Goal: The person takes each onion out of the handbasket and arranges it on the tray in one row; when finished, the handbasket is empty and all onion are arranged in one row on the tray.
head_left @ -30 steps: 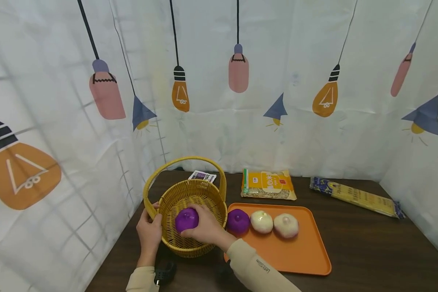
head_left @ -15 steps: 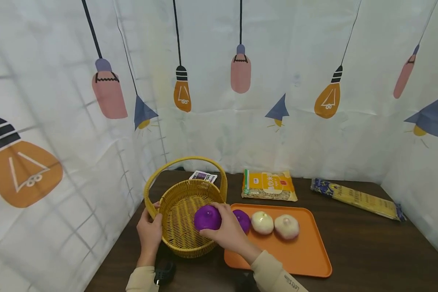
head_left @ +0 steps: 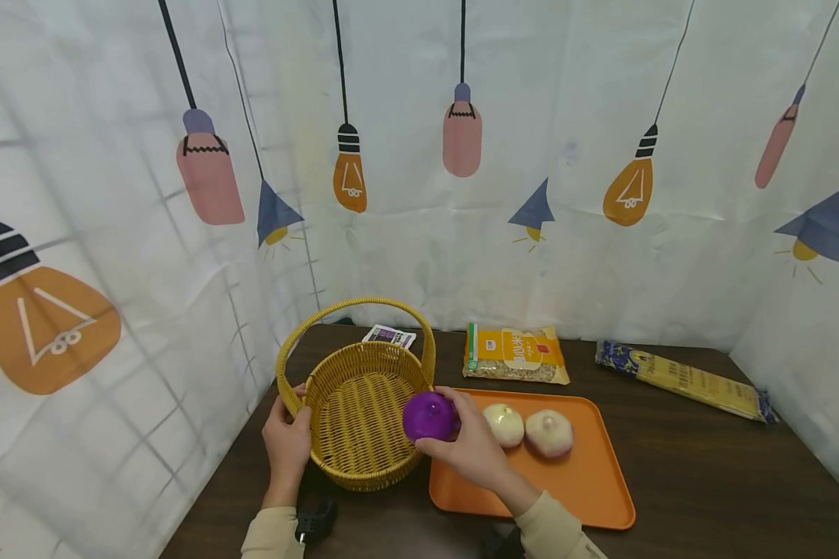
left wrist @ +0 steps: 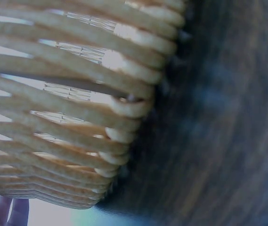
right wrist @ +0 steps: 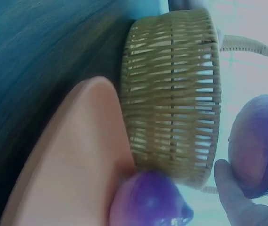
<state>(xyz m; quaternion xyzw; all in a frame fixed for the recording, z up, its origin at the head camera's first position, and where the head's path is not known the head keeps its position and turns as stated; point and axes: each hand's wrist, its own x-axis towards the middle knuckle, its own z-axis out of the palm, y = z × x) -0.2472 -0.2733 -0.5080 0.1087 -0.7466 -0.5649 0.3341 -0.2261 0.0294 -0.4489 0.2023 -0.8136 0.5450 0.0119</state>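
My left hand (head_left: 287,442) grips the left side of a yellow woven basket (head_left: 363,415), where the tall handle meets the rim. In my right hand (head_left: 477,446) is a glossy purple onion (head_left: 428,417), held between thumb and fingers above the basket's right rim. No onion shows inside the basket. The right wrist view has a second purple onion (right wrist: 149,202) low on the tray beside the basket; the held one hides it in the head view. Two pale onions (head_left: 503,425) sit farther right on the orange tray (head_left: 566,497).
Behind the tray lies a yellow bag of grain (head_left: 515,357). A long yellow and blue packet (head_left: 685,380) rests at the back right of the dark table (head_left: 678,473). A small purple and white packet (head_left: 389,336) is behind the basket. A printed curtain (head_left: 405,256) encloses the table.
My right hand has lifted the purple onion out from over the basket's middle and carried it right, to the rim beside the tray. The left hand stays on the basket.
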